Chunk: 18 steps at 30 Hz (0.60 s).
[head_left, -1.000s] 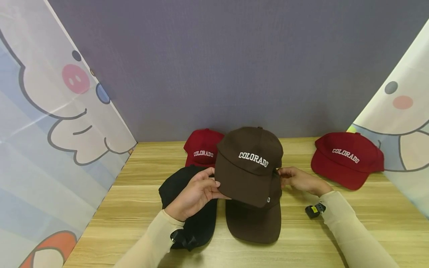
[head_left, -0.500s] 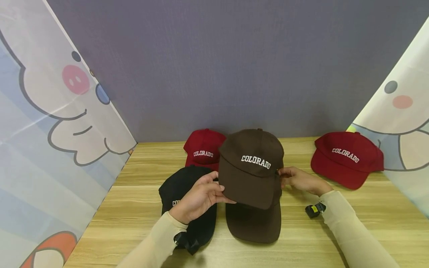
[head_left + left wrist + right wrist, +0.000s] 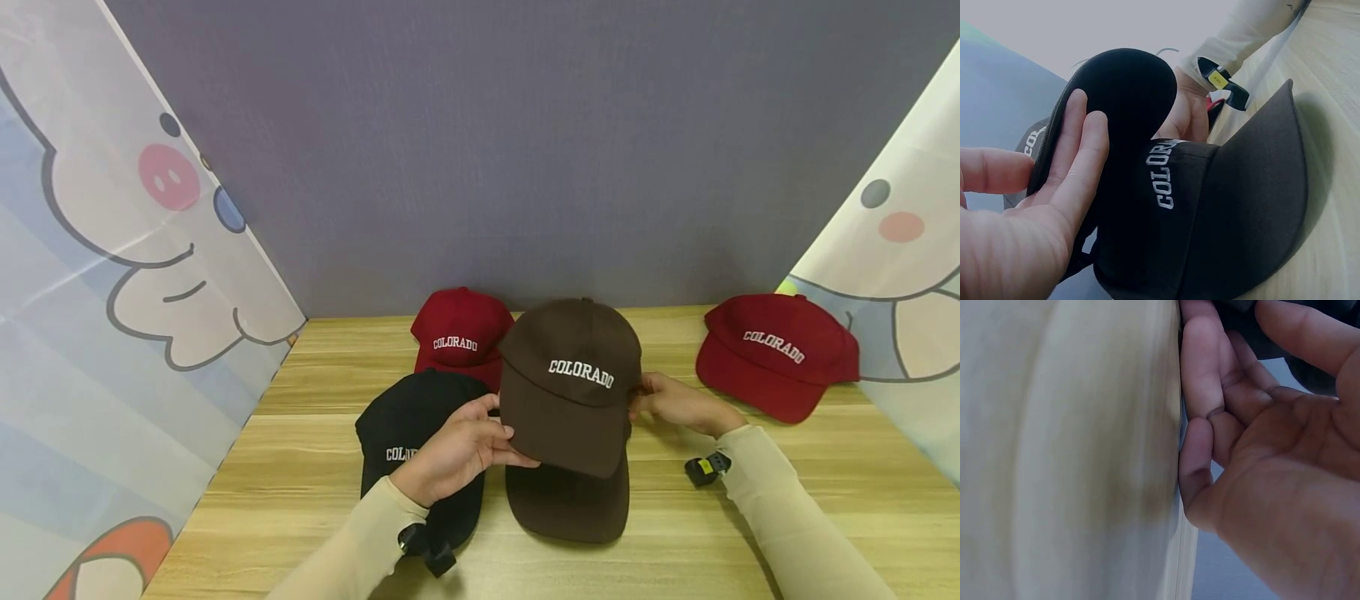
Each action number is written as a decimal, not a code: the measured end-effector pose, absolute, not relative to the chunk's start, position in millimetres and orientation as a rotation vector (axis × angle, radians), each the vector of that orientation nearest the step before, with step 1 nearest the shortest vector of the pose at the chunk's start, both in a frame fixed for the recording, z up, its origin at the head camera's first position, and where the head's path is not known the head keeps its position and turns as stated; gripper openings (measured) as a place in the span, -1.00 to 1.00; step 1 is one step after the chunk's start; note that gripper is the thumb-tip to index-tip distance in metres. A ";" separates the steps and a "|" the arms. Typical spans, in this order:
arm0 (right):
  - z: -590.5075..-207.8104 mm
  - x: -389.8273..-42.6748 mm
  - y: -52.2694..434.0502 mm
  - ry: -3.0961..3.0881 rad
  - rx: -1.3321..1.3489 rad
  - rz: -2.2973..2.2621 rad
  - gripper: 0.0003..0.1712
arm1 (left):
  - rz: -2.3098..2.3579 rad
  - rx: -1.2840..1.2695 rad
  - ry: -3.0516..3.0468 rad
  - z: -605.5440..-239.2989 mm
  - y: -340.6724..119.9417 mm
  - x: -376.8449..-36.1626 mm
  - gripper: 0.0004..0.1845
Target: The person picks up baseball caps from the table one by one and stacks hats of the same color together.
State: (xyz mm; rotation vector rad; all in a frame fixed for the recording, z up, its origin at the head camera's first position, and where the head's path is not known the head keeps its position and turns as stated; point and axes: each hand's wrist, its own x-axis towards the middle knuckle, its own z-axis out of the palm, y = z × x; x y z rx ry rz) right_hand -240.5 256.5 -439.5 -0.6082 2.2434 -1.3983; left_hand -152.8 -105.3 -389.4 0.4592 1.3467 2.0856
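Observation:
A brown baseball cap lettered COLORADO is held tilted above a second brown cap, covering most of its crown. My left hand pinches the upper cap's brim at its left edge, thumb on top and fingers underneath. In the left wrist view those fingers lie along the dark underside of the brim. At the right side of the lower cap, my right hand grips the edge, its fingertips partly hidden by the upper cap. The right wrist view has dark fabric between thumb and fingers.
Left of the brown caps lies a black cap, partly under my left forearm. Behind it sits a red cap near the grey back wall. Another red cap rests at the right of the wooden table.
My left hand has moved right and slightly toward me with the upper brown cap, lowering it further over the lower one. The right hand has stayed almost still.

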 end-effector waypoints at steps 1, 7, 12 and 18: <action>-439.3 -240.5 256.6 2.248 -0.605 -1.397 -0.37 | 2.082 0.456 1.346 -389.9 -104.9 -152.8 -0.66; -437.3 -239.4 256.2 2.317 -0.563 -1.366 -0.18 | 2.040 0.437 1.353 -393.2 -102.6 -153.2 -0.59; -437.8 -238.9 257.4 2.312 -0.561 -1.373 -0.06 | 1.985 0.388 1.457 -394.7 -101.0 -153.1 -0.23; -439.5 -239.0 259.4 2.316 -0.610 -1.370 -0.08 | 1.852 0.385 1.609 -393.5 -100.7 -150.6 -0.02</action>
